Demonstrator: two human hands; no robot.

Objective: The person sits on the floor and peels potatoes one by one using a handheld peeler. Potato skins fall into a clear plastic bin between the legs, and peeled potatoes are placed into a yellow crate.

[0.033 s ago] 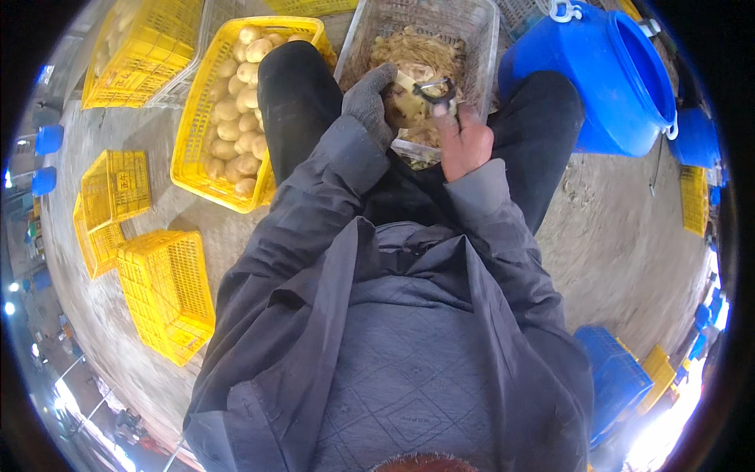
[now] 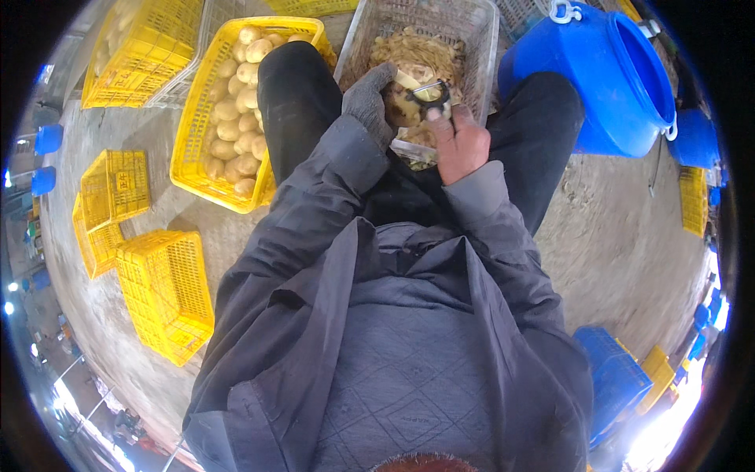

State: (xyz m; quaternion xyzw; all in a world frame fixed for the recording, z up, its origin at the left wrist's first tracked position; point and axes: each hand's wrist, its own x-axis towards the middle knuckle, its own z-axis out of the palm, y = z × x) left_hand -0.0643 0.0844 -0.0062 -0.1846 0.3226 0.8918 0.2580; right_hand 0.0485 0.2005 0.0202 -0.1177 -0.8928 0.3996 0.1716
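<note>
My left hand (image 2: 370, 101), in a grey glove, is closed round a potato (image 2: 403, 102). The potato is partly hidden by the glove, and a pale patch shows at its upper edge. My bare right hand (image 2: 462, 148) grips a black Y-shaped peeler (image 2: 433, 94), its metal blade over the right side of the potato. Both hands are between my knees, above the near part of a grey crate (image 2: 487, 71) in which brownish peelings (image 2: 421, 51) are heaped.
Left of my knee stands a yellow crate (image 2: 182, 157) full of potatoes (image 2: 230, 110). A large blue barrel (image 2: 558, 79) stands by my right knee. More yellow crates (image 2: 149, 291) lie at the left, and a blue crate (image 2: 609, 377) is at the lower right.
My right hand has shifted slightly left and down, and the peeler has tilted so its blade and frame show more openly. My left hand stays on the potato.
</note>
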